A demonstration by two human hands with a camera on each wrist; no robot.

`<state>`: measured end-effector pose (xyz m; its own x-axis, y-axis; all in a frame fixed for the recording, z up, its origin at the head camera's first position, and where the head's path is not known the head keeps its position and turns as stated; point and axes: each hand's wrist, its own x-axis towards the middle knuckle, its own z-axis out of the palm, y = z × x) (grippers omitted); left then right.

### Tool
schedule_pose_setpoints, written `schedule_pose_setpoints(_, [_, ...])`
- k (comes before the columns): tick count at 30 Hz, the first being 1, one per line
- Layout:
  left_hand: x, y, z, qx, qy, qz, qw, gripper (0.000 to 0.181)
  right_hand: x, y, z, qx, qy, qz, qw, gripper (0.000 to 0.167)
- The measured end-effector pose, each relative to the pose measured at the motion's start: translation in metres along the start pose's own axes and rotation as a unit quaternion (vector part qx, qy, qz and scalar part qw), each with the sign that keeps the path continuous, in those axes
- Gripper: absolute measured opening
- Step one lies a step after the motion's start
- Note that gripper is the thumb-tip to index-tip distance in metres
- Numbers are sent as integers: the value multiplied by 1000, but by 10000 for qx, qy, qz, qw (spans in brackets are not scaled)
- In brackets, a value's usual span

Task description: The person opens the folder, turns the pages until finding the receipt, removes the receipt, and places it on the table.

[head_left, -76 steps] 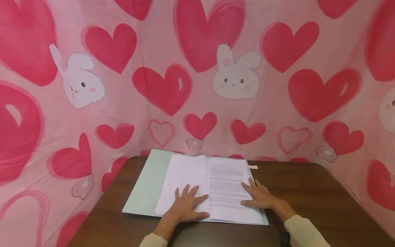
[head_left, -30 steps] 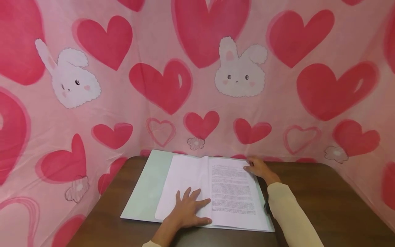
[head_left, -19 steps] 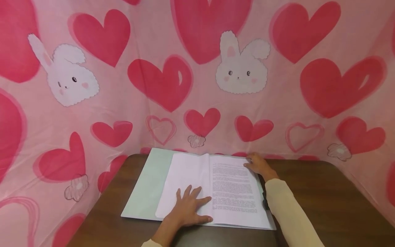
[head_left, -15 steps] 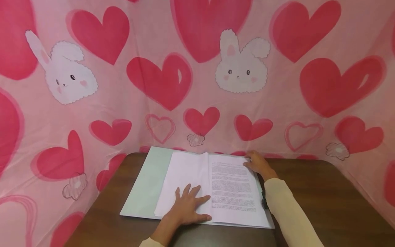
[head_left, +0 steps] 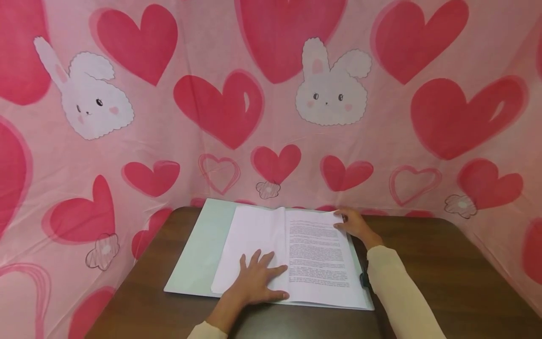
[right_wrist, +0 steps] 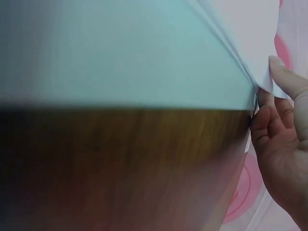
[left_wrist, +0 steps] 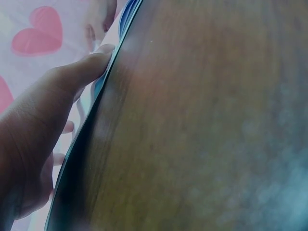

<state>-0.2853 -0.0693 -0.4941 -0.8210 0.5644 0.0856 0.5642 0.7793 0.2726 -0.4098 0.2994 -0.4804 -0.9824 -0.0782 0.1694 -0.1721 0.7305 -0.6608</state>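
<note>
An open folder with a pale green cover [head_left: 201,256] lies on the table, holding a stack of paper. Its left page [head_left: 250,230] is blank, while the right page [head_left: 317,254] carries printed text. My left hand [head_left: 256,285] rests on the left page with fingers spread, its thumb reaching the lower middle by the fold. At the top right corner, my right hand [head_left: 356,227] pinches the printed sheet. In the right wrist view, the thumb lies over the lifted sheet [right_wrist: 240,33] and the fingers are beneath it, apart from the green cover. How many sheets it holds I cannot tell.
The brown wooden table [head_left: 432,278] extends to both sides of the folder and in front of it. Behind and around the table hangs a pink cloth [head_left: 279,127] with hearts and rabbits. A dark object [head_left: 364,279] sits under the right sleeve.
My right hand has moved from the page's right side up to its top right corner and grips it; the corner now stands slightly raised. The left hand has stayed in place.
</note>
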Motion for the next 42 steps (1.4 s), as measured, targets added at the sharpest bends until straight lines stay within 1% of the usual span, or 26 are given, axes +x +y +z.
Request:
schedule_pose_setpoints(3, [0,0,0,6,11,-13,10000,74,-5,0,-3,277,-45,15,9996,50])
schedule_pose_setpoints(6, [0,0,0,-14,3,-31,10000,74,-12,-1,-6,646,-149,167,9977,52])
schedule_pose_setpoints(10, [0,1,0,-55,-10,-62,10000,74,-19,-1,-9,936,-245,233,9950,51])
schedule_pose_setpoints(15, [-1,2,0,-85,-11,-89,9999,74,-29,-2,-12,1139,-388,413,9919,51])
schedule_pose_setpoints(19, [-2,3,0,-67,-34,-74,9999,75,-37,-3,-13,1169,-493,593,9901,53])
schedule_pose_setpoints(22, [-1,3,1,-35,-2,-52,10000,74,-41,-5,-13,1166,-485,592,9902,52])
schedule_pose_setpoints(25, [-1,3,0,-54,9,-61,10000,74,-44,-6,-13,1132,-496,512,9910,51])
schedule_pose_setpoints(27, [-2,3,0,-61,23,-38,10000,73,-47,-6,-13,1186,-525,543,9901,51])
schedule_pose_setpoints(30, [-4,4,-2,-49,50,-18,10000,72,-52,-6,-14,1229,-624,489,9892,51])
schedule_pose_setpoints(36, [-4,4,0,-48,75,27,10000,72,-64,-5,-16,1331,-627,394,9883,49])
schedule_pose_setpoints(39, [-2,3,1,-67,54,0,10000,73,-69,-5,-17,1407,-659,392,9871,52])
schedule_pose_setpoints(42, [-1,2,1,-103,11,-50,9999,75,-73,-7,-18,1473,-688,516,9853,55])
